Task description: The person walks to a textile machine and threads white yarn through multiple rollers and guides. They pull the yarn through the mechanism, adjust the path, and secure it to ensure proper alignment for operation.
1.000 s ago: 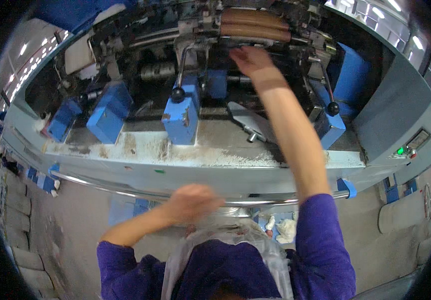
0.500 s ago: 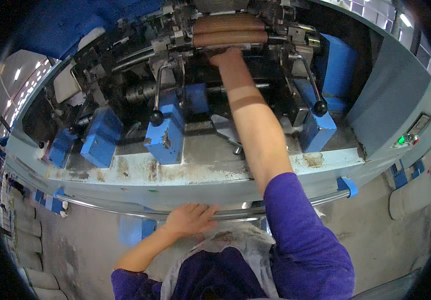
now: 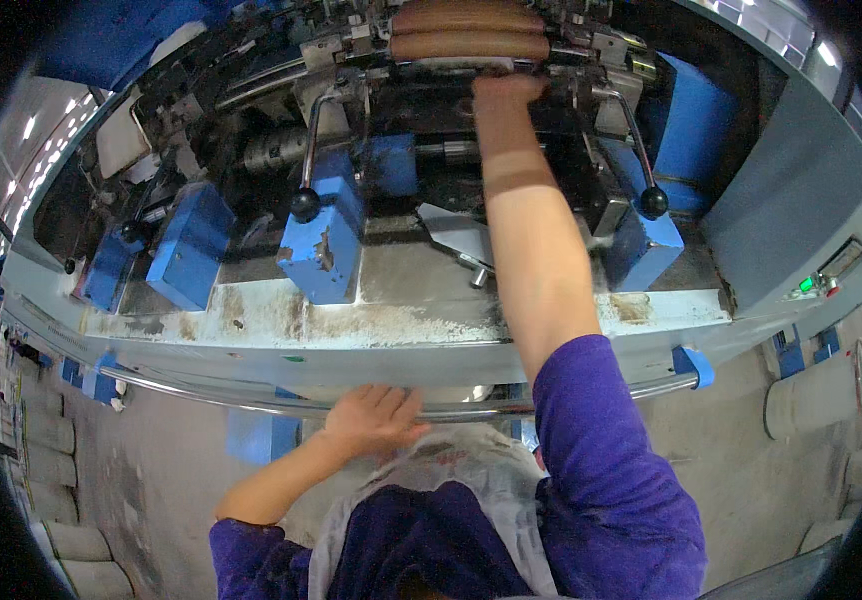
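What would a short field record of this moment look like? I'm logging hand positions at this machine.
setting: grey machine bed with blue blocks
right hand: reached deep into the machine, just under the brown rollers; grip hidden
left hand: fingers spread, resting on the metal rail
levers: black-knobbed lever left of the arm, untouched
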